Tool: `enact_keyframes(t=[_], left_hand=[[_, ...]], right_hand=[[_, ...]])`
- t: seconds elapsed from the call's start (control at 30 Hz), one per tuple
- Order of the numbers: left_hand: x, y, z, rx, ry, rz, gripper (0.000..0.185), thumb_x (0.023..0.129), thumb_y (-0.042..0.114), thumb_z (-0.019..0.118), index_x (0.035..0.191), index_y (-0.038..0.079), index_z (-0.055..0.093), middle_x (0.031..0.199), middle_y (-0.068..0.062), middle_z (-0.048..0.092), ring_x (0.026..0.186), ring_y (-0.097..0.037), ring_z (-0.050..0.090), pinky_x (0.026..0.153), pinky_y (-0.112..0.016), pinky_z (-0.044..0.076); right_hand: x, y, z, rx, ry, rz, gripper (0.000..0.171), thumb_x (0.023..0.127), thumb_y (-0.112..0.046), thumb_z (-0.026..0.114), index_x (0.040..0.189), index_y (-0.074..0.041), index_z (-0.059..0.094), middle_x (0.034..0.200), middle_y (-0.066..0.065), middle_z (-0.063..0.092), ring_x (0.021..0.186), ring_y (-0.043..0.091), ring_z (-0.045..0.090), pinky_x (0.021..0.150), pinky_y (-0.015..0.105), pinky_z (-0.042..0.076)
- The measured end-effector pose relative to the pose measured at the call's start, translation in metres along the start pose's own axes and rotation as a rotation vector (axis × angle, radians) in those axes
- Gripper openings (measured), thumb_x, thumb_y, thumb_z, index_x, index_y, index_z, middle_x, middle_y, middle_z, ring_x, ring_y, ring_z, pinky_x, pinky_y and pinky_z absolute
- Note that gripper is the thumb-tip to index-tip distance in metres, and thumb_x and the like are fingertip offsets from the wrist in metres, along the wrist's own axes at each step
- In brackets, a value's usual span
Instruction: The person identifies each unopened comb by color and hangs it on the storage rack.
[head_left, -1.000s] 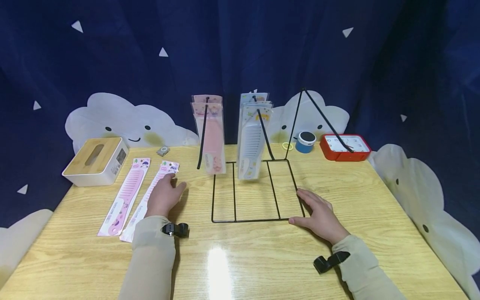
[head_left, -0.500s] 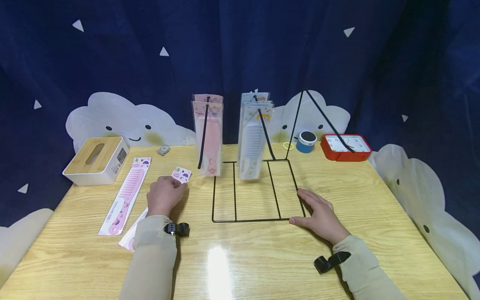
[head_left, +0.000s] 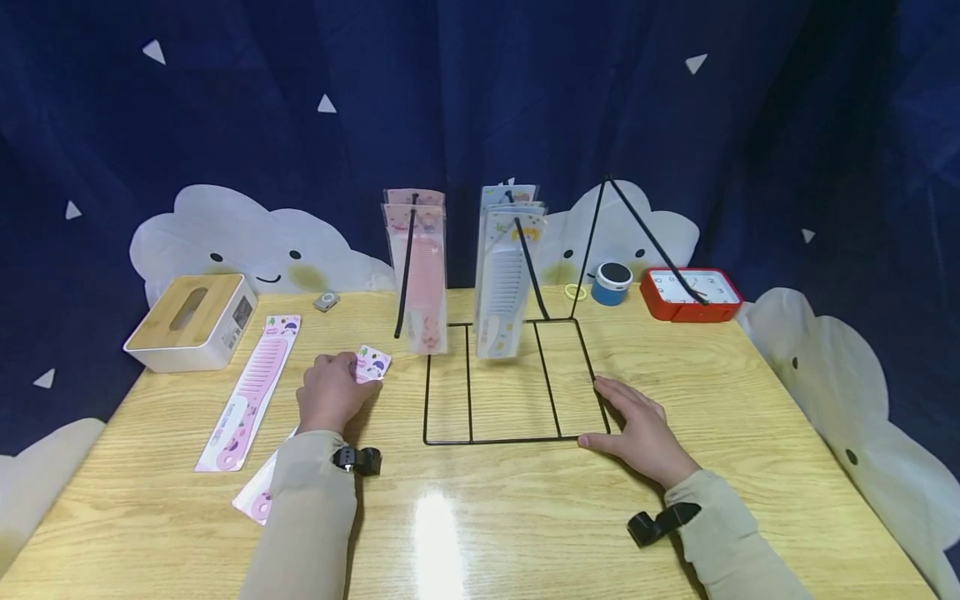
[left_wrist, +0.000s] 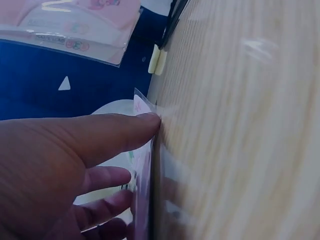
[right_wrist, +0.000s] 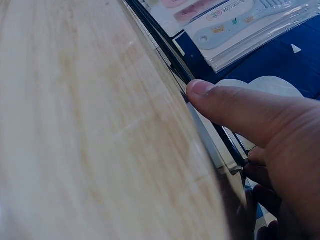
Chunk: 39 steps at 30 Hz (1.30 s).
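Note:
My left hand [head_left: 330, 396] grips a packaged purple-and-pink comb [head_left: 372, 364] near its printed header, on the table's left side. The forearm hides much of it; its lower end shows beside the sleeve. In the left wrist view the thumb and fingers sit along the edge of the clear package [left_wrist: 142, 175]. A second packaged comb [head_left: 247, 392] lies flat further left. My right hand [head_left: 637, 429] rests at the front right corner of the black wire rack [head_left: 517, 440], thumb on the front bar, fingers along the side bar. Pink packs [head_left: 426, 283] and blue packs [head_left: 501, 292] of combs hang on its hooks.
A wood-topped tissue box [head_left: 191, 321] stands at the left. Behind are a small grey clip device [head_left: 326, 301], a yellow ring [head_left: 575, 292], a blue speaker [head_left: 611, 285] and a red clock [head_left: 692, 296]. The rack's right hook [head_left: 656, 242] points forward without packs.
My left hand has taken hold of the packaged comb; its header has shifted right and towards me, and its lower end has swung nearer. The right hand stays at the rack corner.

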<state>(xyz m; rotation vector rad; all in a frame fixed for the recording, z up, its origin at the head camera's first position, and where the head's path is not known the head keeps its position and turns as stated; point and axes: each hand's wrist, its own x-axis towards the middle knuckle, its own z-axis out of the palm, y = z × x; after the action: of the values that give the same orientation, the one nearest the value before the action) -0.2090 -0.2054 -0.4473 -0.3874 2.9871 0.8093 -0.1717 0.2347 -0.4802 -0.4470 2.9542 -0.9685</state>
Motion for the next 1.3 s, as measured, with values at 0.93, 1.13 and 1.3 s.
enact_keyframes(t=[0.93, 1.13, 1.3], left_hand=[[0.001, 0.002, -0.014, -0.305, -0.081, 0.006, 0.056, 0.098, 0.025, 0.063, 0.143, -0.002, 0.046, 0.14, -0.027, 0.052, 0.124, -0.042, 0.051, 0.105, -0.056, 0.039], [-0.009, 0.016, -0.039, -0.497, 0.164, 0.036, 0.04, 0.099, 0.027, 0.062, 0.13, 0.002, 0.058, 0.118, -0.016, 0.06, 0.101, -0.028, 0.054, 0.085, -0.04, 0.046], [-0.021, 0.033, -0.054, -0.704, 0.389, 0.051, 0.033, 0.098, 0.028, 0.065, 0.123, 0.008, 0.061, 0.108, -0.003, 0.059, 0.09, -0.014, 0.049, 0.074, -0.026, 0.042]], right_hand=[[0.001, 0.0, 0.001, 0.007, 0.005, -0.004, 0.101, 0.075, -0.05, 0.085, 0.151, 0.001, 0.041, 0.156, 0.021, 0.039, 0.144, 0.04, 0.032, 0.11, 0.06, 0.017], [0.001, 0.0, 0.0, 0.006, 0.006, -0.006, 0.1, 0.075, -0.048, 0.086, 0.151, 0.001, 0.041, 0.155, 0.021, 0.04, 0.144, 0.04, 0.032, 0.11, 0.06, 0.017], [0.0, 0.001, 0.001, 0.008, 0.006, -0.003, 0.1, 0.075, -0.048, 0.085, 0.151, 0.0, 0.041, 0.156, 0.021, 0.039, 0.144, 0.04, 0.032, 0.11, 0.06, 0.017]])
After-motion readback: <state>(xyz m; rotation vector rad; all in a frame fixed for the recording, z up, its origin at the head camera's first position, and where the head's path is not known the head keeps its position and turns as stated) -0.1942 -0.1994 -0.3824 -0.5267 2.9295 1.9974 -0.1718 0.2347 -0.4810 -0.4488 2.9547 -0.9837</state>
